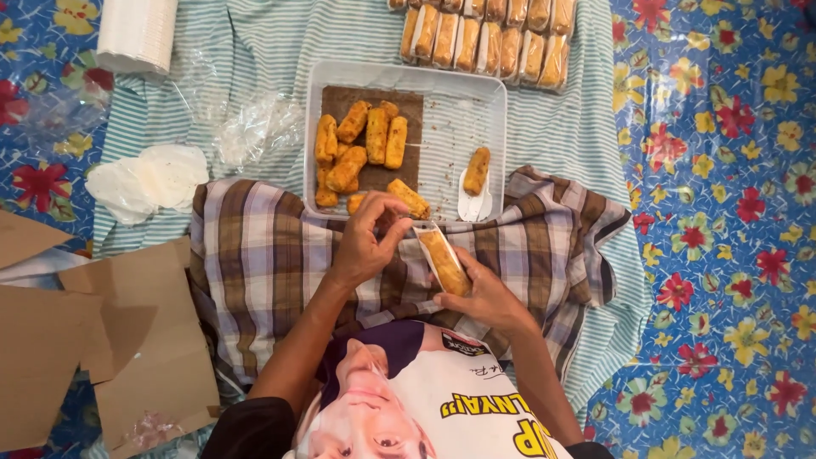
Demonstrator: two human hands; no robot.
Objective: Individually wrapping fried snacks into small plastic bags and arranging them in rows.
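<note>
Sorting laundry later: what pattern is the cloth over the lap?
Brown-and-lilac plaid cloth, head view.

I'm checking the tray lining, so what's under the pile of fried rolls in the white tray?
A brown paper sheet lies under the fried rolls in the white tray. The paper directly beneath the pile is covered.

Under the right hand (484, 297), the lower end of the wrapped roll (444, 259) is covered by the fingers. Just beyond the left hand (367, 238), its fingertips hide part of the fried pieces (357, 149) at the near rim of the white tray (489, 102). Far beyond both hands, the row of wrapped rolls (484, 34) is cut off by the top edge. Far out past the left hand, the stack of white cups (136, 34), perhaps paper, is cropped too.
</note>
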